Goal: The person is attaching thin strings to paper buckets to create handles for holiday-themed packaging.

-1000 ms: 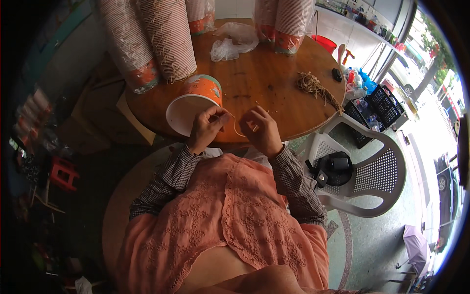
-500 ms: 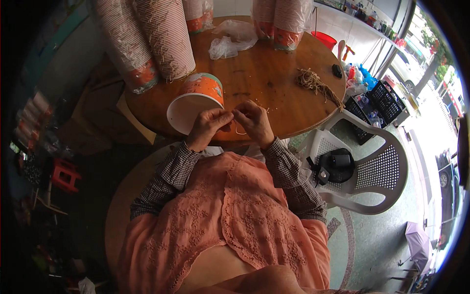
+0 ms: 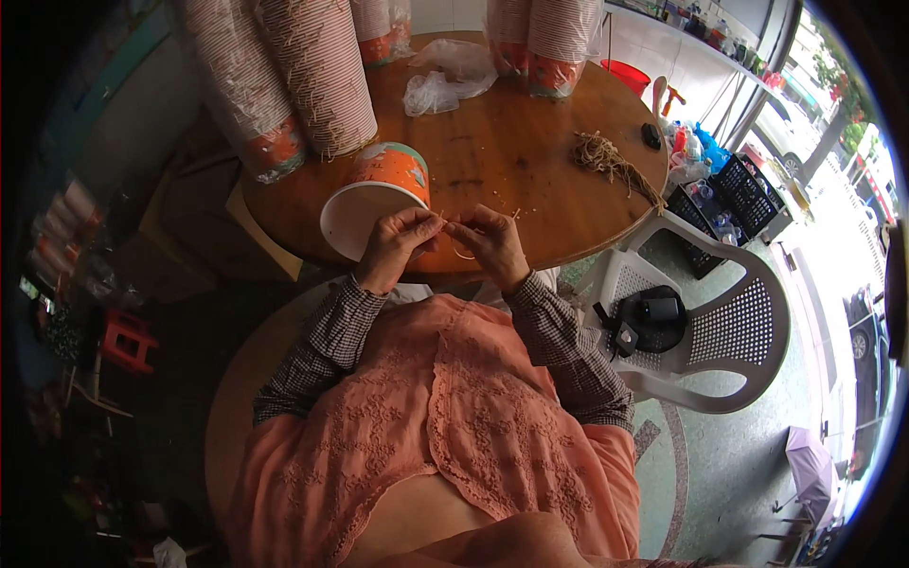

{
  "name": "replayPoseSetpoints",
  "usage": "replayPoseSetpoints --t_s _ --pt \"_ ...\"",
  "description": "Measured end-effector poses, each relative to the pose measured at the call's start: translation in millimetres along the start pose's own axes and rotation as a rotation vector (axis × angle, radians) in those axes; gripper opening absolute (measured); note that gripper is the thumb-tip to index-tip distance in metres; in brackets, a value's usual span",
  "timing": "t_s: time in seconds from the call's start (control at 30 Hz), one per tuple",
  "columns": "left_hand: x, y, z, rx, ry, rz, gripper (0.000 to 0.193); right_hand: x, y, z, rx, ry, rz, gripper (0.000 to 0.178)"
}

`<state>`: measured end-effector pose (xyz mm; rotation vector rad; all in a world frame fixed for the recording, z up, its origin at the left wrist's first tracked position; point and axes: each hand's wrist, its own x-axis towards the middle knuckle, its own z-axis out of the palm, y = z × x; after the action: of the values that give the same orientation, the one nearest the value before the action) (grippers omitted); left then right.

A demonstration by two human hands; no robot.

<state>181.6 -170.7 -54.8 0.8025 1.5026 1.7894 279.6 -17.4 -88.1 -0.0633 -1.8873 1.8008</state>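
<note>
An orange paper bucket (image 3: pixel 390 167) lies on its side on the round wooden table, its white mouth facing me. At the right end of its rim, my left hand (image 3: pixel 401 244) and my right hand (image 3: pixel 490 244) meet fingertip to fingertip. Both are closed in a pinch on a thin straw-coloured cord (image 3: pixel 463 255), with a short end sticking out above the right fingers and a bit curling below. Whether the cord passes through the rim is hidden by the fingers. A loose bundle of similar cord (image 3: pixel 606 159) rests at the table's right side.
Tall stacks of paper buckets (image 3: pixel 327 80) stand at the far left, with others (image 3: pixel 557 57) at the back. A crumpled plastic bag (image 3: pixel 445 80) lies on the wooden table (image 3: pixel 511 133). A white plastic chair (image 3: pixel 729 322) holding a black object stands to the right.
Both hands have shifted very slightly left and down, still pinching the cord together. The bucket has barely moved.
</note>
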Motion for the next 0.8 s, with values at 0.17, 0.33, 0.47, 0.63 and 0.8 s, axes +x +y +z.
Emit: replayPoseSetpoints --t_s 0.17,0.33,0.47,0.63,0.8 --pt "-1 -1 8 0.154 0.082 0.164 0.012 -2 1 2 -0.100 0.072 -0.101 0.016" --pt "5 -14 -3 0.248 0.081 0.294 0.014 -2 2 2 -0.131 0.033 -0.126 0.016" --pt "-1 -12 1 0.524 0.119 0.462 0.008 -4 0 3 -0.047 0.022 -0.086 0.016" --pt "-2 -12 3 0.873 0.196 0.839 0.011 -4 1 2 0.000 0.005 -0.026 0.016" --pt "-3 -3 2 0.866 0.151 0.860 0.007 -3 -13 1 -0.246 0.030 -0.219 0.014"
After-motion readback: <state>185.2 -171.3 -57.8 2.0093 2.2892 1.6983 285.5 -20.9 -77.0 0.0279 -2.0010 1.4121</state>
